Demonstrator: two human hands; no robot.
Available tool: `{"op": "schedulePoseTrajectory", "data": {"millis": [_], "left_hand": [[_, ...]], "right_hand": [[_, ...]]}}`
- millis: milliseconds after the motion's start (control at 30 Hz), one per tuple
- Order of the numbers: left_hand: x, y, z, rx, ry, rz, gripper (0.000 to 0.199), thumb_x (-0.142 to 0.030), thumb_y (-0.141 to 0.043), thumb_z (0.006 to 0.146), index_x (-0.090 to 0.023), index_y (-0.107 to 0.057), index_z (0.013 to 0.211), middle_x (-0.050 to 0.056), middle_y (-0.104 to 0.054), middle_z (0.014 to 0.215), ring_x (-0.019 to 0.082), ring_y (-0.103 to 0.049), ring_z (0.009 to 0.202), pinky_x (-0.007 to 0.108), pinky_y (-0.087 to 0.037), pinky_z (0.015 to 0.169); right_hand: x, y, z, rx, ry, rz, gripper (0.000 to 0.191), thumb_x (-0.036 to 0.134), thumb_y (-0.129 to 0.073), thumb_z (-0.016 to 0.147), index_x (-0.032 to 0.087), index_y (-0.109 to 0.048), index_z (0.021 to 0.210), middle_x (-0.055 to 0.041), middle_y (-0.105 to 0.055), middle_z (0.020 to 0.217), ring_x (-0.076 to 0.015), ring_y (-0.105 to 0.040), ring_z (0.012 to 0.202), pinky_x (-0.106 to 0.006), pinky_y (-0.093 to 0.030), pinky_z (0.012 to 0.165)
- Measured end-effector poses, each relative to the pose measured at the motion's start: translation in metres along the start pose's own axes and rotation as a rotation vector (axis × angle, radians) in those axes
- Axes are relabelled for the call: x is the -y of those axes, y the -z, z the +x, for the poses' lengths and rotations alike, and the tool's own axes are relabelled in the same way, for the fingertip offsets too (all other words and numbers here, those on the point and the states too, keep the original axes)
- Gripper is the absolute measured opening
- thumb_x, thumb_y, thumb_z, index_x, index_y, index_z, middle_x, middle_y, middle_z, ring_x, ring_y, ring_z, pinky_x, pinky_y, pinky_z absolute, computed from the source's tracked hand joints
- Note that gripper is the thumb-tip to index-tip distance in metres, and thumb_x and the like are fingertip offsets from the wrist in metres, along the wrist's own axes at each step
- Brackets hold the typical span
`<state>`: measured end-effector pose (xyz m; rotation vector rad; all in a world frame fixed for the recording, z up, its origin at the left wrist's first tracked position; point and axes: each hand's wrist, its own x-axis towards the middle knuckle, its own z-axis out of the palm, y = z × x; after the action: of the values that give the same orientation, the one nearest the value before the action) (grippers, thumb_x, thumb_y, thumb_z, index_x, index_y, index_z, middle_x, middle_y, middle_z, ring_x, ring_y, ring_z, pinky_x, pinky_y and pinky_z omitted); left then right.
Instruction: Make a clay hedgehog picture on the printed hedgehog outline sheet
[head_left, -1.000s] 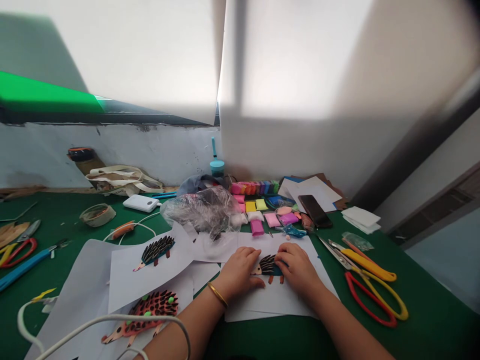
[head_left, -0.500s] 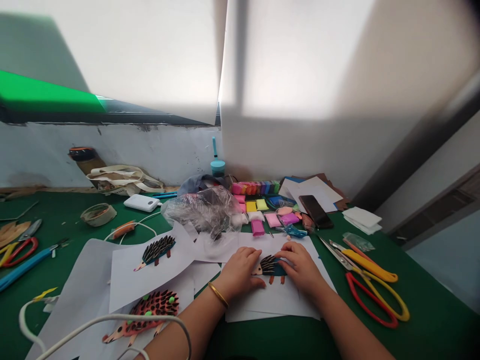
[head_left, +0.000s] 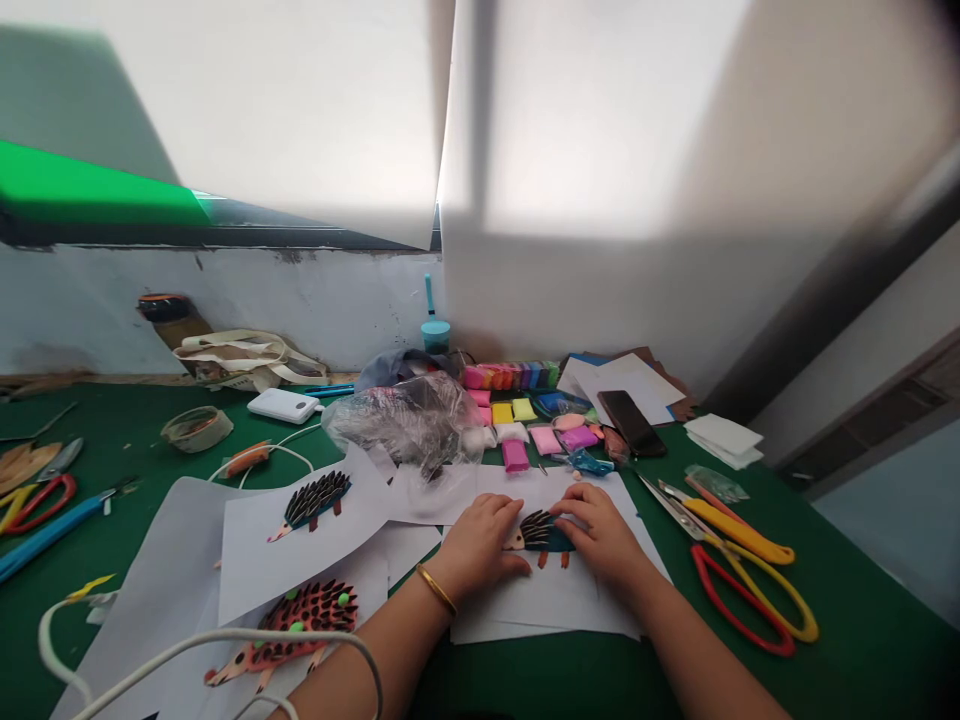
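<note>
A clay hedgehog with a blue body, black spines, a pale face and brown feet lies on white paper in front of me. My left hand rests on the sheet beside the hedgehog's face, fingers stretched and thumb apart, holding nothing. Over the rear of its back, my right hand has thumb and fingertips brought close together on the blue body. Whatever lies between those fingertips is too small to make out. Spines cover the front of the back; the hand hides part of the rear.
To the left lie a finished-looking blue hedgehog picture and a red hedgehog, crossed by a white cable. Behind are a crumpled plastic bag, clay packets and a phone. Large scissors lie right.
</note>
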<state>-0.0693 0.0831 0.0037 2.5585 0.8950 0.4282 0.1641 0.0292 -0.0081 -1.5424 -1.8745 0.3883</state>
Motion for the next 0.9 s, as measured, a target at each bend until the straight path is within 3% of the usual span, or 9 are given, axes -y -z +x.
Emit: {"op": "schedulePoseTrajectory", "data": {"millis": [667,900], "left_hand": [[0.0005,-0.0005,0.0004,-0.003,-0.012,0.017,0.088,-0.045,-0.089,0.06,-0.019,-0.05,0.134,0.011,-0.058,0.126,0.031,-0.051,0.118,0.043,-0.042,0.104],[0.0004,0.0007,0.0011,0.008,0.0,0.014,0.086,-0.046,-0.088,0.061,-0.02,-0.05,0.134,0.011,-0.058,0.127,0.031,-0.051,0.118,0.043,-0.043,0.103]], "right_hand": [[-0.0016,-0.006,0.0034,0.001,0.004,-0.034,0.016,0.024,-0.059,0.086,0.024,-0.075,0.088,-0.0063,-0.062,0.097,-0.0243,-0.055,0.097,-0.039,-0.045,0.087],[-0.0028,-0.0026,0.0,-0.049,-0.044,-0.004,0.018,0.028,-0.059,0.086,0.025,-0.075,0.095,-0.0075,-0.062,0.102,-0.0258,-0.056,0.103,-0.041,-0.044,0.093]]}}
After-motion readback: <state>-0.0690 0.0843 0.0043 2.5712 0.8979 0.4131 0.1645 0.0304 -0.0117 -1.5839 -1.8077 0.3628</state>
